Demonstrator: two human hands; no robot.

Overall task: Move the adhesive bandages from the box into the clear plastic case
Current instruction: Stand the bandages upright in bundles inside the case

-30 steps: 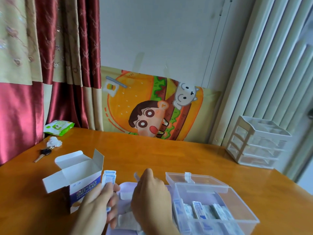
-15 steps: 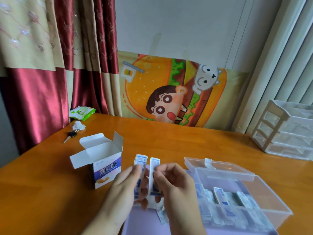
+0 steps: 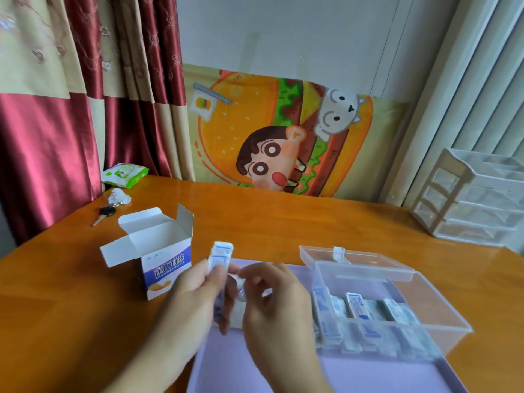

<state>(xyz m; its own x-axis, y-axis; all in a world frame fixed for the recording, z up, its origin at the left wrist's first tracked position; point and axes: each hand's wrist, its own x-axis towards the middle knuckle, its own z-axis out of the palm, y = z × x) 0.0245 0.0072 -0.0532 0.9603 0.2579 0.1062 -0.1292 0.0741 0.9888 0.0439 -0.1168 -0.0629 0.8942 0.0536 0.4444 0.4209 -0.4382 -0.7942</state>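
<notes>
An open white and purple bandage box stands on the wooden table, left of my hands. My left hand holds a small upright stack of adhesive bandages between thumb and fingers. Close beside it, my right hand has its fingers curled and pinches a white bandage that is blurred and mostly hidden. The clear plastic case sits to the right with its lid tipped back. Several wrapped bandages stand in a row inside it.
The case and my hands are over a pale purple tray. A white drawer organiser stands at the back right. A key, crumpled tissue and green wipes pack lie at the back left near the red curtain.
The view has shifted left and nearer. My hands held one bandage each, side by side; now the right hand's bandage is lowered behind its fingers and the hands have closed together.
</notes>
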